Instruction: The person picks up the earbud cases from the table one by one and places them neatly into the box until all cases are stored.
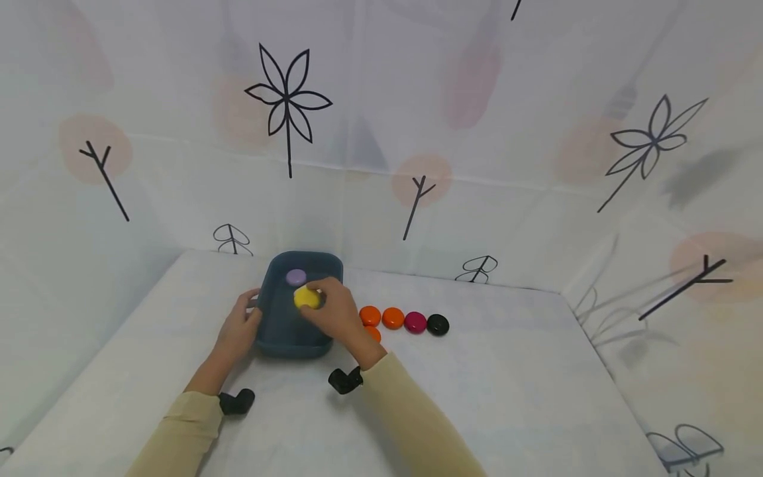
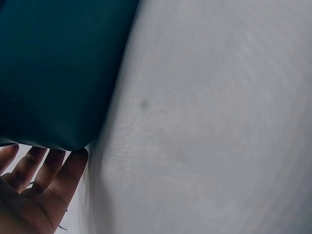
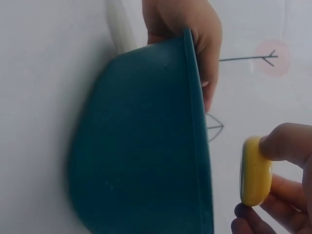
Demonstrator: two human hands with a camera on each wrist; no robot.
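Note:
A dark teal rectangular tub stands on the white-covered table. My left hand is at its left side, with fairly straight fingers touching the outer wall in the left wrist view. Over the tub, my right hand pinches a yellow disc between thumb and fingers. The right wrist view shows this smooth, rounded yellow disc edge-on, above the level of the tub's rim. A purple disc lies inside the tub near its far end.
Right of the tub lie orange discs, a magenta disc and a black disc in a row. Another orange disc is partly hidden by my right wrist. A patterned white cloth hangs behind the table.

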